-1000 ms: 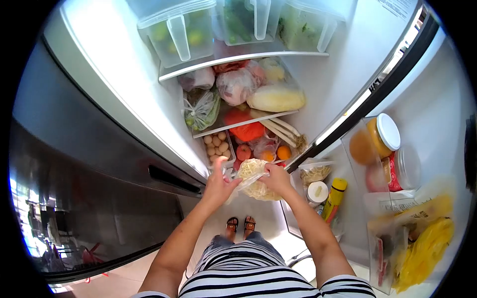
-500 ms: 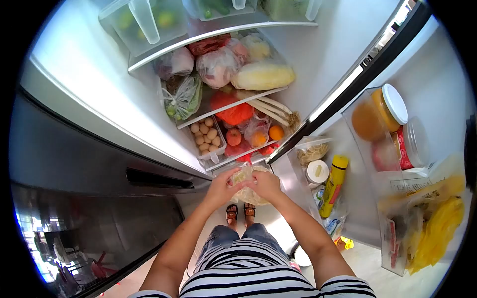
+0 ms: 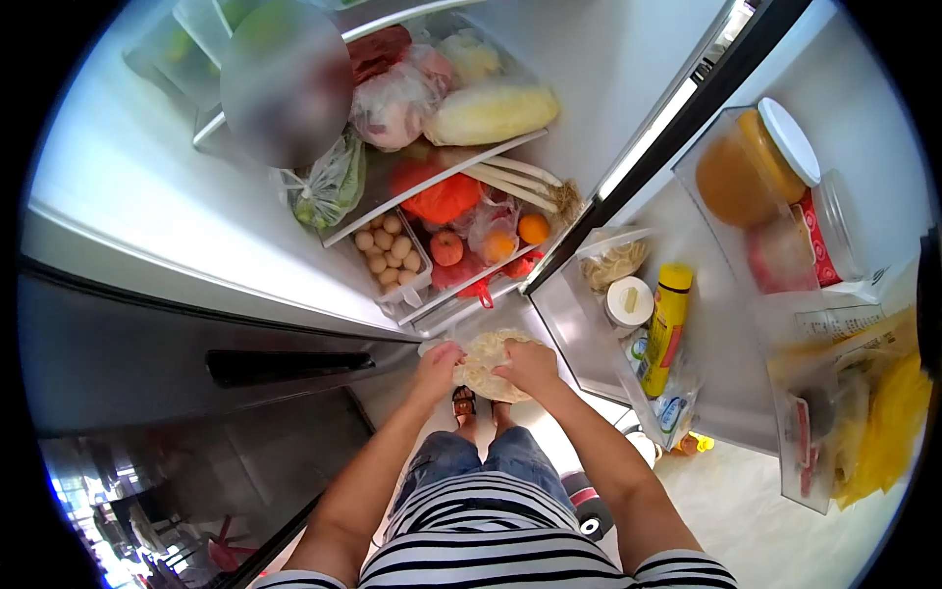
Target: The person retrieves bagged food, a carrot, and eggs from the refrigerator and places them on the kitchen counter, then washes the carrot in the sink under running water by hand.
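Bag (image 3: 483, 359) of pale thin strands, probably bean sprouts, clear film, held in midair just below center of frame, over the sandals (image 3: 464, 401). Left hand (image 3: 439, 371) pinches film at the bag's left edge; right hand (image 3: 530, 367) grips the right side, thumb laid across the front. Can't tell from here if the mouth is tied. Should handle light and limp: contents likely shift and sag, film probably slick if damp. Strands look easy to bruise or snap, so don't squeeze the middle. Best hold: gathered film up top, or a palm under the bulk. Egg bin (image 3: 424, 276) sits left of center, apart from the bag; door rack with yellow can (image 3: 669, 331) at right, also clear of it.
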A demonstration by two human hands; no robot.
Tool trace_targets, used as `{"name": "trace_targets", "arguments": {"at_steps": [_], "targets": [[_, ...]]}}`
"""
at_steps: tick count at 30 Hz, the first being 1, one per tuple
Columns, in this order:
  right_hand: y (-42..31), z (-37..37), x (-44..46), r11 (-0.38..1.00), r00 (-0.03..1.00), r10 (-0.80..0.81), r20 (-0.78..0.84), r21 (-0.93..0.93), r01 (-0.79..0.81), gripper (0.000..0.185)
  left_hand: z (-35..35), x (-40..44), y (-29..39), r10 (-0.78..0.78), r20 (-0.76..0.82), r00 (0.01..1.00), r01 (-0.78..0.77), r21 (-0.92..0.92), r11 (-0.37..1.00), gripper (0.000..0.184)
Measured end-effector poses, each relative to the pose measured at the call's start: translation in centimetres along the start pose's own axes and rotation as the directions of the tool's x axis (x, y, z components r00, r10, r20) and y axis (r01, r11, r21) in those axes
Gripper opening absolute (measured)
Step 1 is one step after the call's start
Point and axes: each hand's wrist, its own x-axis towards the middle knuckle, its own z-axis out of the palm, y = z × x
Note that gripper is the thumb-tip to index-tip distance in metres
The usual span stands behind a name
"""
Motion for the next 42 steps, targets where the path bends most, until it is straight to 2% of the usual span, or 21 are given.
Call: {"name": "trace_targets", "arguments": {"at_steps": [2,4,7,10,13,16,17,20,23,26,29,31,33,37,40,42], "targets": [[0.7,2.0,-0.3,1.000,0.999,0.000,-0.033,0.027,0.001,0.038,0.2,-0.1,-1.2,-0.064,-0.024,0.998,0.057,-0.209,0.976,0.016],[0.3,2.9,-0.6,0.997,0.999,0.049,0.005,0.061,-0.049,0.035,-0.2,0.4,-3.3,-0.083,-0.001,0.997,0.073,-0.472,0.879,0.014],[0.3,3.9,-0.9,0.991,0.995,0.093,0.040,0.096,-0.097,0.033,-0.2,0.0,-4.4,-0.150,-0.024,0.988,0.111,-0.559,0.822,0.013],[1.4,5.9,-1.4,0.985,0.993,0.116,0.016,0.130,-0.117,0.032,0.5,-0.9,-4.5,-0.181,-0.005,0.983,0.165,-0.385,0.908,0.015],[2.7,7.5,-2.1,0.967,0.988,0.153,-0.015,0.211,-0.146,0.031,1.4,-1.2,-6.6,-0.035,0.037,0.999,0.044,-0.295,0.955,0.017],[3.7,9.3,-3.0,0.927,0.979,0.202,-0.021,0.326,-0.184,0.030,3.2,-1.9,-7.6,-0.116,-0.077,0.990,0.089,-0.293,0.952,0.017],[4.1,9.8,-3.3,0.911,0.976,0.216,-0.019,0.365,-0.194,0.029,3.7,-2.1,-7.8,-0.096,-0.078,0.992,0.067,-0.320,0.945,0.017],[4.6,10.1,-4.8,0.905,0.986,0.162,0.024,0.396,-0.158,0.025,5.0,-3.6,-8.2,-0.052,-0.086,0.995,0.018,-0.357,0.934,0.016],[5.6,11.1,-6.4,0.875,0.988,0.127,-0.091,0.480,-0.068,0.029,6.8,-4.6,-7.3,0.017,-0.068,0.998,-0.036,-0.292,0.956,0.015],[6.3,11.3,-8.1,0.760,0.984,0.101,-0.145,0.650,0.018,0.030,7.9,-5.8,-7.6,0.108,-0.024,0.994,-0.110,-0.223,0.969,0.014],[6.6,10.3,-9.8,0.776,0.993,0.043,-0.108,0.630,0.035,0.030,8.5,-7.4,-7.1,0.165,0.001,0.986,-0.161,-0.216,0.963,0.013],[5.9,8.5,-11.1,0.783,0.992,0.037,-0.120,0.620,0.046,0.030,9.0,-8.9,-5.7,0.150,-0.021,0.989,-0.151,-0.216,0.965,0.012],[5.5,7.2,-11.8,0.800,0.987,0.012,-0.161,0.593,0.087,0.026,8.9,-9.6,-4.7,0.217,-0.004,0.976,-0.213,-0.203,0.956,0.012],[4.4,3.0,-12.4,0.901,0.965,-0.152,-0.214,0.372,0.224,0.027,9.0,-11.2,-1.4,0.256,0.057,0.965,-0.245,-0.159,0.957,0.011],[2.6,-0.2,-13.5,0.873,0.916,-0.225,-0.333,0.349,0.341,0.024,9.1,-12.5,1.0,0.346,0.111,0.932,-0.328,-0.151,0.932,0.011],[1.0,-1.7,-13.9,0.780,0.851,-0.285,-0.441,0.409,0.474,0.023,8.7,-13.2,2.5,0.366,0.133,0.921,-0.351,-0.123,0.928,0.012]]}}
